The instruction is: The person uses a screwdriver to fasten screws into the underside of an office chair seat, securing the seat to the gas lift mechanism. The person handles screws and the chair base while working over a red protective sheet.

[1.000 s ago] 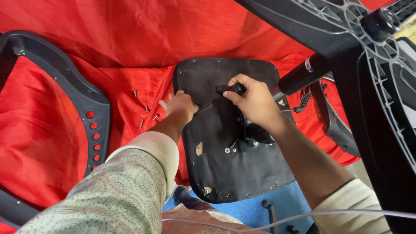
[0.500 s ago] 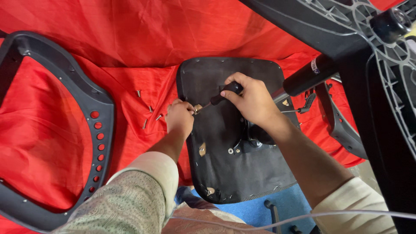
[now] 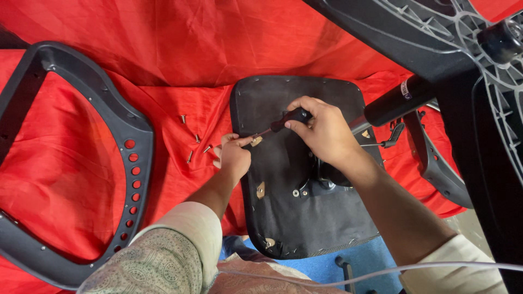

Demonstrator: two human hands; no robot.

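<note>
At your far left a curved black chair frame [image 3: 131,163] with a row of round holes lies on the red cloth [image 3: 163,49]. Just right of it, 4 loose screws [image 3: 195,142] are scattered on the cloth, near your left hand [image 3: 233,158]. That hand is closed narrow, its fingertips pinching at a small brass-coloured bracket [image 3: 256,141] on the left edge of the upturned black seat base [image 3: 283,218]. The seat base lies flat on the cloth in the middle of your view, with 1 more bracket [image 3: 261,190] lower down the same edge. Your right hand [image 3: 321,130] is wrapped around the black handle of a screwdriver [image 3: 283,122], whose tip points left and down onto the bracket your left fingers hold. Right of that hand, a black gas cylinder [image 3: 392,103] slants up from the seat's centre plate toward the chair's star base [image 3: 436,38] at upper right.
</note>
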